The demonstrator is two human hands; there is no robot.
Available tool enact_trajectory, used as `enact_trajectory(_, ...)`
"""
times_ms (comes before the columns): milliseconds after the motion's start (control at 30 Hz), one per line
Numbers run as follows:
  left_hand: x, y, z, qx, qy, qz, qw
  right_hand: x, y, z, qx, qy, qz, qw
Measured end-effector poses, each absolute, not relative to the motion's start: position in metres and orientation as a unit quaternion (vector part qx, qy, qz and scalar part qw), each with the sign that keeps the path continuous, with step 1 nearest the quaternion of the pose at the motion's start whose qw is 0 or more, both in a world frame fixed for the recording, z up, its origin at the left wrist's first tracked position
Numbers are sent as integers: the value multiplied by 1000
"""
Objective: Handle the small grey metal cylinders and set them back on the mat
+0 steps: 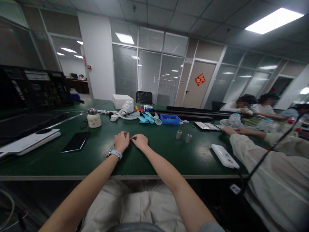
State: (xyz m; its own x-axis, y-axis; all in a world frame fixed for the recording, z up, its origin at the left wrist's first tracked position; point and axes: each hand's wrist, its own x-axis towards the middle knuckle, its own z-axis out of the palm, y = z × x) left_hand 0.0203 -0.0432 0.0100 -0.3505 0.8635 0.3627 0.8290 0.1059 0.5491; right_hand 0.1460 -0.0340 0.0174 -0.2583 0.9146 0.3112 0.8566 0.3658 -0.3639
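- One table (193, 161).
- One blue basket (170, 122) on it, holding small pieces too small to identify.
- Two hands, nearer and left of the basket: left hand (122, 141) curled, grip unclear; right hand (140, 141) pinching one tiny part (130, 139).
- Two cylinders (179, 134), nearer than the basket.

Pale-strapped wristwatch (116, 154) on the left arm (94, 180), grey sleeve (210, 227) on the right, creased beige trousers (137, 203)
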Motion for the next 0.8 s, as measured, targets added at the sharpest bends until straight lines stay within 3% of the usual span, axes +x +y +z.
enact_trajectory(167, 20, -47, 13, 571, 743, 349, 38, 200, -35, 40, -585, -766, -50, 260)
enact_trajectory(333, 20, -46, 13, 577, 739, 347, 37, 306, -37, 63, -708, -599, -169, 332)
enact_trajectory(500, 20, -42, 11, 580, 738, 343, 37, 370, -33, 56, -789, -495, -170, 322)
enact_trajectory(800, 19, -43, 12, 584, 732, 347, 44, 375, -22, 48, -809, -487, -156, 292)
